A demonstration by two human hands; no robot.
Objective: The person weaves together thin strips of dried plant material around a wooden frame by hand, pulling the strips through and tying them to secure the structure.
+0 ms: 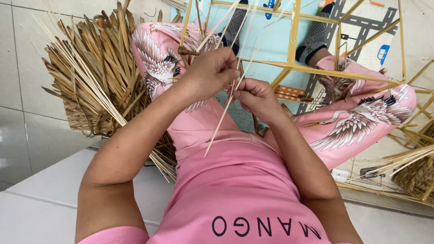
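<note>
The left hand (210, 72) is closed, its grip wrapped around thin pale bamboo strips (226, 104) near their upper part. The right hand (257, 97) sits just beside it, the fingers pinched together on the same strips a little lower. The two hands almost touch. One strip runs down from the hands and ends above the person's lap, over the pink shirt (239, 194).

The strips go up from the hands to a frame of yellow bamboo sticks (294, 40), which stands over the knees. The legs are in pink trousers with a bird pattern (357, 117) and rest on a play mat with a road picture (361, 27).

To the left of the left arm lies a heap of dry brown leaves (104, 63) on the tiled floor (22, 81), with a bundle of thin sticks (86, 81) across it.
</note>
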